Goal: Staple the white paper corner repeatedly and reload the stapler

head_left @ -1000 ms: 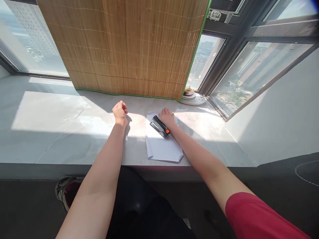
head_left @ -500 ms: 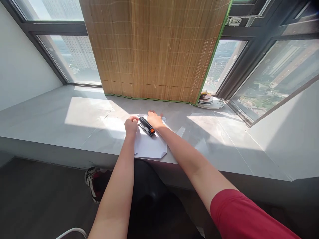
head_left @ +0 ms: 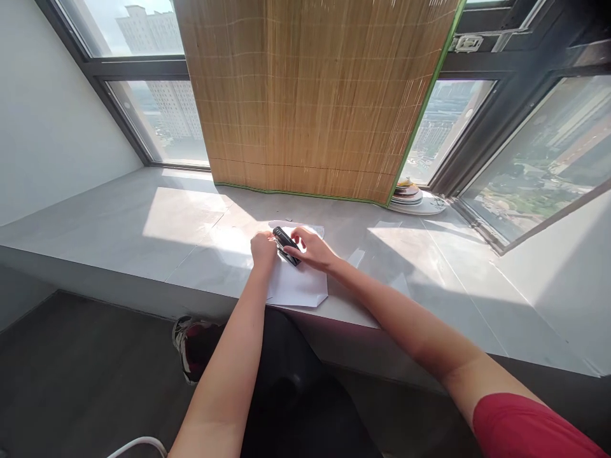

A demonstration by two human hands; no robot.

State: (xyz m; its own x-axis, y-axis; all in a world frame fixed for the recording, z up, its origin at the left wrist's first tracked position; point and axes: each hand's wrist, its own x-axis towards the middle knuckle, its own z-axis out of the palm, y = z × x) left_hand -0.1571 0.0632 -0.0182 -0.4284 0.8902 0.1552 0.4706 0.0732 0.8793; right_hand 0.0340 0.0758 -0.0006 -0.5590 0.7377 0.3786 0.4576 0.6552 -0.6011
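Note:
A black stapler [head_left: 286, 245] lies slantwise over white paper [head_left: 300, 287] near the front edge of the windowsill. My right hand [head_left: 311, 248] reaches over its near right end, thumb and fingers curled about it. At the stapler's left side, my left hand [head_left: 264, 248] is closed, its fingertips by the far left part of the paper. What the left fingers pinch is too small to make out. Behind both hands, a clear plastic piece [head_left: 310, 229] shows along the paper's far edge.
The pale windowsill [head_left: 191, 216] spans the view. A bamboo blind [head_left: 305, 102] hangs behind the hands. A stack of plates [head_left: 408, 197] stands at the right by the window. Clear plastic scraps [head_left: 356, 257] lie right of the paper. Below is a dark floor with a shoe [head_left: 191, 346].
My right hand has come off the paper's far right side, back toward me, onto the stapler. The left hand stays closed beside the stapler. The whole view has shifted slightly.

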